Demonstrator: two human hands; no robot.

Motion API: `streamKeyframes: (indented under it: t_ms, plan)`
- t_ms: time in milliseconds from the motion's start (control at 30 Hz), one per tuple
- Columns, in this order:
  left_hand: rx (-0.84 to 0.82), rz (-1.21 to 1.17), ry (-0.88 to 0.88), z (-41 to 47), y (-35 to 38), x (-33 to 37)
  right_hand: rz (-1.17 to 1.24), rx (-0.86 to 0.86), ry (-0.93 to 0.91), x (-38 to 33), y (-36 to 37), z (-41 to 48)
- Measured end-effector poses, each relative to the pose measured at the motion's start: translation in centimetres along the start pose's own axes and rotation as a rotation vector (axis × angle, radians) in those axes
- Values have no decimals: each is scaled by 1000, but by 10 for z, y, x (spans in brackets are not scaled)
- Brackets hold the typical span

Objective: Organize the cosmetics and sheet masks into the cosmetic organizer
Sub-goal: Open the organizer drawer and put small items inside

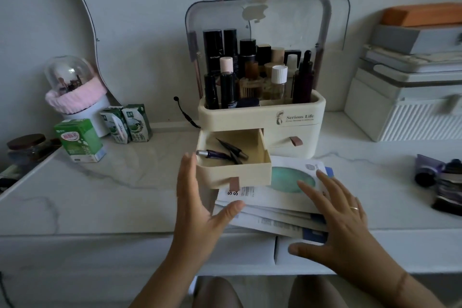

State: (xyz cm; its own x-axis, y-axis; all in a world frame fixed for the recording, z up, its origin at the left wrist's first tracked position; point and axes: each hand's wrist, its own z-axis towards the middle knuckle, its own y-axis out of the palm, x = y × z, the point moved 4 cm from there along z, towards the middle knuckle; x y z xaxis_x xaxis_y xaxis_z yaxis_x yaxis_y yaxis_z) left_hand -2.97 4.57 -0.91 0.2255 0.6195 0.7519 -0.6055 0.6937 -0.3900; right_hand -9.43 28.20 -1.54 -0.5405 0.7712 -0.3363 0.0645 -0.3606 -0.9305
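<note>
My left hand (197, 197) and right hand (335, 220), each grip open, flank sheet masks (272, 207) overhanging the table's (100, 197) near edge beneath the organizer's (295, 120) open drawer (235, 170).

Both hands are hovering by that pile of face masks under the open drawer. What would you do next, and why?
Probably close both hands on the stack of white sheet mask packets and lift it. The left hand is at its left edge and the right hand rests on top, both open, while the open cream drawer overhangs the stack.

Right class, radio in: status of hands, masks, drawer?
Left hand open beside open drawer. Right hand flat on sheet masks. Drawer overhangs masks.
</note>
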Motion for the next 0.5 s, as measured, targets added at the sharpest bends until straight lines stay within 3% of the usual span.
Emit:
streamKeyframes:
  t_ms: [67,133,333,500]
  plan:
    - [-10,-81,-109,-5,4,-8,96,19,-49,-2,3,2]
    - [0,-110,-111,-4,5,-10,196,58,-118,-4,1,9]
    - [127,110,57,30,-12,11,173,-9,-237,0,-13,41]
    - [75,255,190,44,-15,26,77,-31,-240,-2,-13,50]
